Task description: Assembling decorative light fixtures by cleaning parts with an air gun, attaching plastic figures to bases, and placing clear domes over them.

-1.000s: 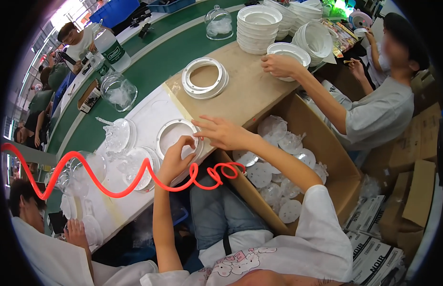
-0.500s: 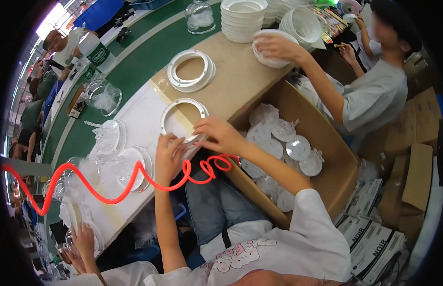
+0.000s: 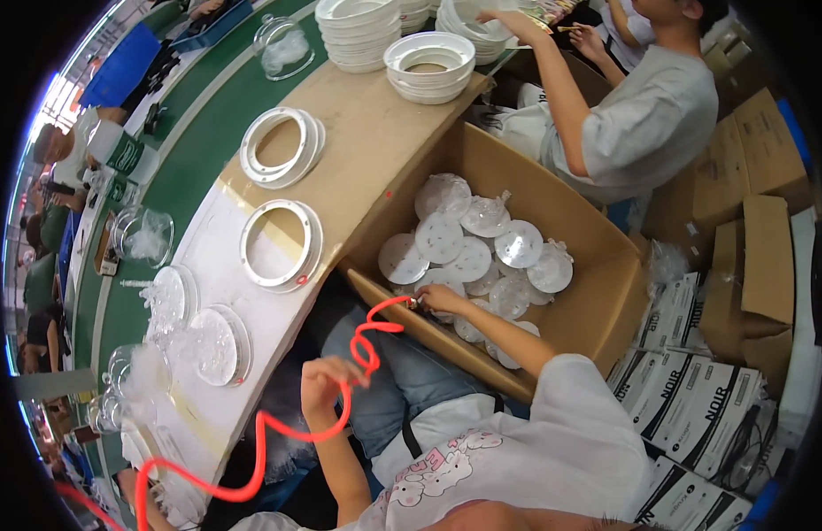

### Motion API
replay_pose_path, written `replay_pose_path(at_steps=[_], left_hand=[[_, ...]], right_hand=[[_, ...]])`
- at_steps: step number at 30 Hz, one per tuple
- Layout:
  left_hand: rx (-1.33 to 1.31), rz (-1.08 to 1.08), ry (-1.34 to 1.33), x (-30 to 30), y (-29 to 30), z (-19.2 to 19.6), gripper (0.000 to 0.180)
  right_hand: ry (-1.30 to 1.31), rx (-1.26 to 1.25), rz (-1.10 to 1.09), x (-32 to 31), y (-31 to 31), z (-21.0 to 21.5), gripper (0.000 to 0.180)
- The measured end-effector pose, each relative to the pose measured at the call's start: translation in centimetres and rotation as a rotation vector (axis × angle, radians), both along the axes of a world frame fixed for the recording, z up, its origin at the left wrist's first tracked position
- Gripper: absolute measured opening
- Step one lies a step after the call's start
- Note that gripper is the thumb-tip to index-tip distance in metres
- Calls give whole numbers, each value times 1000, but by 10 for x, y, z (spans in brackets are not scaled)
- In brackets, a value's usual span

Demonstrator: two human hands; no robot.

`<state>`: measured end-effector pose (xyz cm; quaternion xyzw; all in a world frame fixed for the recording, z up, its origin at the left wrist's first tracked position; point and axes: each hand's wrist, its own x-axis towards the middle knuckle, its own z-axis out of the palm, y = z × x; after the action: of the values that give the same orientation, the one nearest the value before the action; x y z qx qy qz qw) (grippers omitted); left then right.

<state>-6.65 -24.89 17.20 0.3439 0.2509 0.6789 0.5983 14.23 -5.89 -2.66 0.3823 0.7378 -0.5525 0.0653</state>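
My right hand is closed on the metal-tipped end of a red coiled hose, over the near edge of an open cardboard box. My left hand is raised above my lap beside the hose's loops, its fingers loosely bent, slightly blurred and holding nothing I can see. A white ring-shaped housing lies on the table edge ahead of it. Another white ring sits just beyond. Clear round covers with plastic wrap rest on the table to the left.
The cardboard box holds several clear discs. Stacked white rings stand at the far end, by a seated co-worker. A green conveyor belt curves past the table. Printed cartons are piled at right.
Both hands have left the nearer white ring, which now lies on the table. My right hand has taken the hose end; my left has drawn back toward my lap. The view has shifted.
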Motion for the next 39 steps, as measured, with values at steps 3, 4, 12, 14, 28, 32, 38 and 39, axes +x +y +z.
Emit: replay_pose_path(at_steps=[3, 4, 12, 14, 28, 32, 38, 39], left_hand=[[75, -206, -185, 13, -3, 1, 28], [92, -266, -195, 15, -4, 0, 27], [62, -781, 20, 19, 54, 44, 21], [21, -827, 123, 15, 84, 45, 24], [-275, 36, 1355, 173, 295, -152, 55], [-169, 84, 1342, 191, 319, -197, 73], [-207, 149, 1543, 243, 351, -175, 66], [-234, 183, 1570, 254, 349, -172, 52]], right_hand=[[-264, -401, -129, -16, 6, 7, 56], [-292, -427, -169, -19, 2, 12, 59], [57, -622, -432, 38, -38, 23, 19], [94, -578, -547, 59, -54, 35, 25], [259, -630, -1026, 141, -113, 127, 61], [621, -645, -1368, 116, -120, 151, 38], [923, -1059, -1511, 113, -121, 154, 30], [927, -1050, -1513, 113, -118, 156, 30]])
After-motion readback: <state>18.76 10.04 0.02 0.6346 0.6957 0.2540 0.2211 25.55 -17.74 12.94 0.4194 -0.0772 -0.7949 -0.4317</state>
